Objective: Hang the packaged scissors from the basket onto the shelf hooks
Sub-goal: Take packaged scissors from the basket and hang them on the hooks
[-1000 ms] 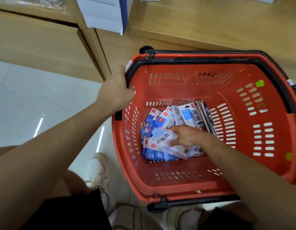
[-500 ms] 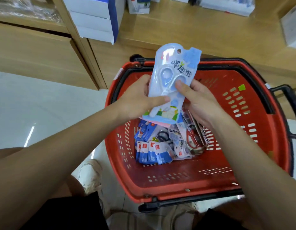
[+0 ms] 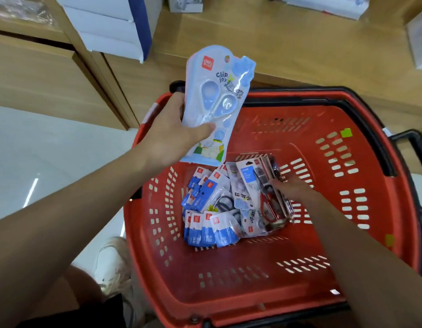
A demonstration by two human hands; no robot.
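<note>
Red plastic fills most of the view: the shopping basket (image 3: 371, 209) sits on the floor below a wooden shelf (image 3: 300, 43), with a loose pile of scissors packs (image 3: 212, 209) on its bottom. Half a second ago both hands held the light-blue scissors pack (image 3: 217, 102). Now the left hand (image 3: 172, 136) holds it alone, above the basket's far-left rim, thumb curled across the front and fingers behind, hang-hole end up. The right hand (image 3: 292, 189) has let go and dropped back into the basket. It lies against the upright stack at the pile's right side, beside the red-handled scissors pack (image 3: 268, 207). Its fingers point into the stack, but they are blurred and partly hidden, so whether they pinch a pack or only touch it cannot be told.

The shift suggests the person is gathering a second pack before going to the hooks, not hanging one at a time. One pack is out and secure; the rest remain in the basket, and no hook shows in this view, so hanging has not begun. White boxes (image 3: 105, 24) stand on the shelf at upper left, and a pale shoe (image 3: 112, 261) shows beside the basket.
</note>
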